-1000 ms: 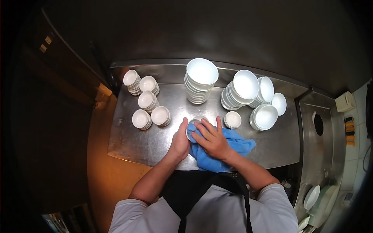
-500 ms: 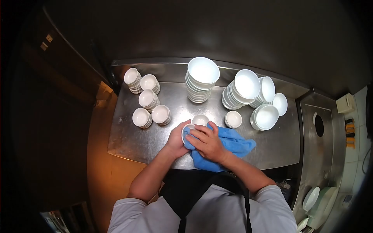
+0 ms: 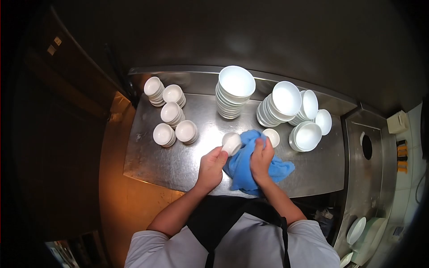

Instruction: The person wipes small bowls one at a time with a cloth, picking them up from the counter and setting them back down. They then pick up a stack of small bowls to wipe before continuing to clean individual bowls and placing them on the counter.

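Observation:
Between the thumb and fingers of my left hand (image 3: 212, 169) is a small white bowl (image 3: 231, 146), tilted and slightly blurred. It overlaps the view of another small bowl behind it, so their edges are hard to separate. My right hand (image 3: 262, 160) is closed on a blue cloth (image 3: 243, 167), bunched up at the top and draped over the steel counter (image 3: 152, 163) below. Just beyond that hand stands a small white bowl (image 3: 271, 136), partly hidden by the cloth and fingers.
Several short stacks of small bowls (image 3: 170, 112) stand at the left. A tall stack of larger bowls (image 3: 237, 82) rises at the back middle, with more large-bowl stacks (image 3: 286, 99) at the right. A steel sink unit (image 3: 364, 174) adjoins the counter's right side.
My right hand has drawn the cloth out of the bowl and moved right, lifting part of it. My left hand has turned the bowl over and shifted it slightly right and away from me.

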Motion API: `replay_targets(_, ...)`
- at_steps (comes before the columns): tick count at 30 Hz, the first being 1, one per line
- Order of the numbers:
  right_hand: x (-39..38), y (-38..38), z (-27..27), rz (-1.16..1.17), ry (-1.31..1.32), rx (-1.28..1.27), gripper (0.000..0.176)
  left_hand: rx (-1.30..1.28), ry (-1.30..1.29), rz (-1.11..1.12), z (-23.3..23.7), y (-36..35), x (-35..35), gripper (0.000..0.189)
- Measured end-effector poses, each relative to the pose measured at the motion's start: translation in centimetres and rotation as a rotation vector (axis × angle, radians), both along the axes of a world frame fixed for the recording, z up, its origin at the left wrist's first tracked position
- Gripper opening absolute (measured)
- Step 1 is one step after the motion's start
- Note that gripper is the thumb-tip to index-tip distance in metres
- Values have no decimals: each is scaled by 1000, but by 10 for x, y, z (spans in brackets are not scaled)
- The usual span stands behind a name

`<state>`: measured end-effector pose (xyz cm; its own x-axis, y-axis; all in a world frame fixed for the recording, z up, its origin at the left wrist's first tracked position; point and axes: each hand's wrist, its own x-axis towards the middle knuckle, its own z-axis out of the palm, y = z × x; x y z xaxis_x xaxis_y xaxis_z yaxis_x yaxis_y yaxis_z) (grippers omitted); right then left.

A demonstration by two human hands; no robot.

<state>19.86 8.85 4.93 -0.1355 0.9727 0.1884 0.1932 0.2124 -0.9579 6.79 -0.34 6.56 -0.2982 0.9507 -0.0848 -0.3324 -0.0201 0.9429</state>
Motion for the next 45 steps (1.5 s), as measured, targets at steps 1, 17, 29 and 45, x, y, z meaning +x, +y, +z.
replay_targets(1,-6,-10,8,14,14,45,25,-3,39,71,3,1,2,26)
replay_targets(17,-14,-41,-32,211,-106,87,39,182,1348,396,1,-1,-25,33)
replay_targets(29,7,-13,-29,127,535,-671,44,-214,1650,584,-48,-3,-74,31)
replay_targets(45,71,6,2,-46,165,-201,27,-161,1241,-67,-68,31,-14,32)
